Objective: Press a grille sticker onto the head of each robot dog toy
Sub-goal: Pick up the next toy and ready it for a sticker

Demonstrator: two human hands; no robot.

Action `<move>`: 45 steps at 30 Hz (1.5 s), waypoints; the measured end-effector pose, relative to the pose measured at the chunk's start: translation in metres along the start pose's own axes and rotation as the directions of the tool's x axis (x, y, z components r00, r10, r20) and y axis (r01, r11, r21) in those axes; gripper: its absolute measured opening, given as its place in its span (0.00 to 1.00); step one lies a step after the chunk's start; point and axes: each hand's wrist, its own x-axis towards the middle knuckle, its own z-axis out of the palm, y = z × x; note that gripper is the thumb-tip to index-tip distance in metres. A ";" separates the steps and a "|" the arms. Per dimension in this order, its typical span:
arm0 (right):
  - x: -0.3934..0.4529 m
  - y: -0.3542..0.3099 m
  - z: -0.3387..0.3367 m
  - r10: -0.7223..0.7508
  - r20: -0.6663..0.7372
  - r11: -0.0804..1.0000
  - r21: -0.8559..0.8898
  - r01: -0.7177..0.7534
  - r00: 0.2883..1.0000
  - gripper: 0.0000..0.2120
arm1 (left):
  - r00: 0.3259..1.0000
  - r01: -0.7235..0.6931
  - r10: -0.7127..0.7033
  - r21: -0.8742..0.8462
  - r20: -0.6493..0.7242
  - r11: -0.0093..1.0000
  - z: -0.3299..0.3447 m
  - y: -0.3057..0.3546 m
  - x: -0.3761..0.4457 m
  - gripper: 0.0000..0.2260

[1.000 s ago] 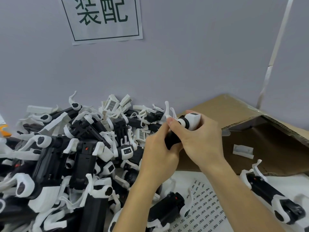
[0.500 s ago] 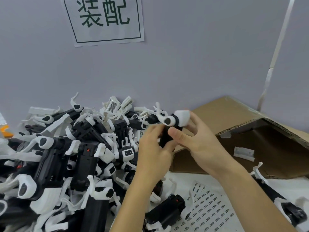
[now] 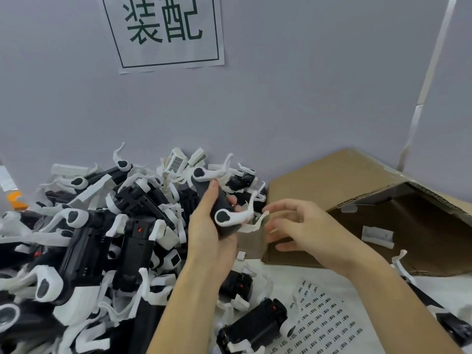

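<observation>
Black toy dog point(image 3: 221, 208) sits in left hand's point(image 3: 207, 226) grip.

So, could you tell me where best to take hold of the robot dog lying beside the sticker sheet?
Probably grip the robot dog across its black body, coming from above: the body is broad and blocky, while the white legs are thin and splay outward. The sticker sheet lies right beside it.

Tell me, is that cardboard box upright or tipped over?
Tipped over. The box lies on its side on the table, its open mouth facing sideways toward the right hand.
</observation>
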 end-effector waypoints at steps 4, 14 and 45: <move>-0.004 -0.001 0.006 -0.044 0.255 0.987 0.163 0.001 0.966 0.16 | 0.998 0.064 -0.063 -0.026 0.030 0.998 -0.005 0.001 -0.001 0.17; 0.009 0.007 0.044 -0.122 -0.056 0.930 0.342 0.134 0.991 0.07 | 0.995 0.050 -0.064 0.179 0.073 0.983 -0.003 0.003 -0.006 0.19; 0.019 0.021 0.047 -0.114 -0.021 0.890 0.442 0.111 0.993 0.05 | 0.998 -0.018 -0.002 0.334 0.059 0.943 -0.007 -0.003 0.000 0.14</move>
